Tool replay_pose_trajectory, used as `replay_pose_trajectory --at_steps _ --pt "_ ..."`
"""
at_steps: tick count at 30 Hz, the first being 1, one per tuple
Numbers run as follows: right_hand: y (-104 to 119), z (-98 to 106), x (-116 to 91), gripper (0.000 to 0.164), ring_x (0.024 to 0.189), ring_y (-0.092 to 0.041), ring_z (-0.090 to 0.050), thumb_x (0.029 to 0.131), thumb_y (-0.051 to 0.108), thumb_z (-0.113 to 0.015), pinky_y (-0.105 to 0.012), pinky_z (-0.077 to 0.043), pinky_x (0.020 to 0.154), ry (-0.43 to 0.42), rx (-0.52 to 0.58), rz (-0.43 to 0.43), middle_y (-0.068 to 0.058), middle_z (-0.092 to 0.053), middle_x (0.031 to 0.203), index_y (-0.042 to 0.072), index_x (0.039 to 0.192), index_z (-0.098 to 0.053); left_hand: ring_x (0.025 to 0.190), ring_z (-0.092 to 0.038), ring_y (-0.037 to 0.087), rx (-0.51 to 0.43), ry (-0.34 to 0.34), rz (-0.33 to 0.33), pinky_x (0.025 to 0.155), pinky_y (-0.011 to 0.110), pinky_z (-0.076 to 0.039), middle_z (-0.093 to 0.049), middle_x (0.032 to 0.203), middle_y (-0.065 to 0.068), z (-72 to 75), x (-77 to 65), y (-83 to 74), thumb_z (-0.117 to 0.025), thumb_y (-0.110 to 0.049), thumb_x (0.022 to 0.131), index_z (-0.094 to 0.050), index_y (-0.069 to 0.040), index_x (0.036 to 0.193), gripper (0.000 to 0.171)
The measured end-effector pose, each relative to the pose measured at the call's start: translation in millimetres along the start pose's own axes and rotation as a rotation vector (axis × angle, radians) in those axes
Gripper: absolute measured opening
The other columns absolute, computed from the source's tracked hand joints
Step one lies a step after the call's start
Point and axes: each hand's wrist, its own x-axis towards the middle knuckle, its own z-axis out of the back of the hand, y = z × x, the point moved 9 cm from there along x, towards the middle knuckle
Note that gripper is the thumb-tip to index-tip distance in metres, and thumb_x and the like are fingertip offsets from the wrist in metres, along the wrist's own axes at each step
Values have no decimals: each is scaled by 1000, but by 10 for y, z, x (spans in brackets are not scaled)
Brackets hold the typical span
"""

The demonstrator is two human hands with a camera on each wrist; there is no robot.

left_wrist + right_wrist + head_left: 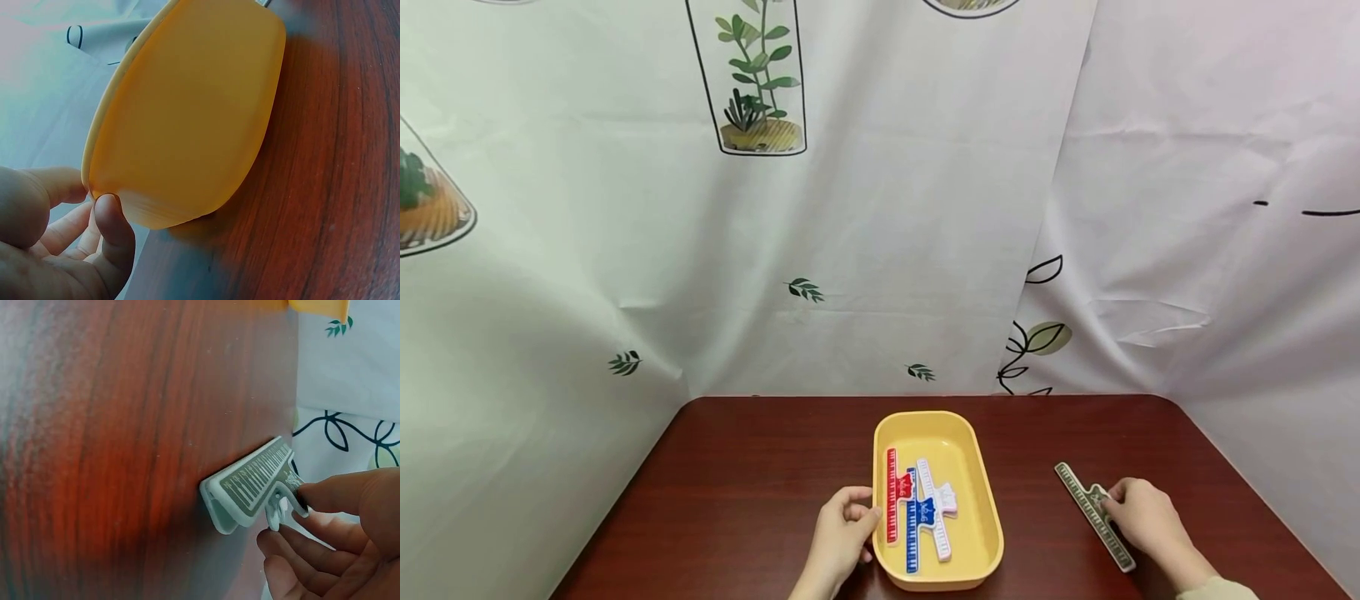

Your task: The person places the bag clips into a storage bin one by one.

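Observation:
My left hand (844, 532) pinches the near-left rim of a yellow plastic tray (988, 500); in the left wrist view, fingers stand on both sides of that rim. Inside the tray lie a red sheet-music clip (892, 508), a blue clip (913, 533) and a white clip (938, 525), each a long bar with piano-key markings. On the right, my right hand (1150, 518) pinches the handle of a dark grey-green clip (1093, 512) with pale edges. The right wrist view shows this clip (253, 478) low at the tabletop, its handle between thumb and fingers.
A dark red-brown wooden table (737, 483) bears everything, its far edge against a white curtain (880, 208) printed with plants and leaves. The curtain also hangs along both sides. Bare wood separates the tray from the grey-green clip.

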Motion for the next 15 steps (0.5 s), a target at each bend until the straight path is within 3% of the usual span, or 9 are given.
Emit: replay_pose_trajectory --at_steps 15 --pt "21 5 -33 11 64 -14 -48 79 15 -62 -30 -40 57 7 79 14 0 -60 68 7 73 -64 49 -48 10 19 9 -6 38 22 -45 -58 72 7 5 8 2 -63 -6 85 -53 7 117 36"
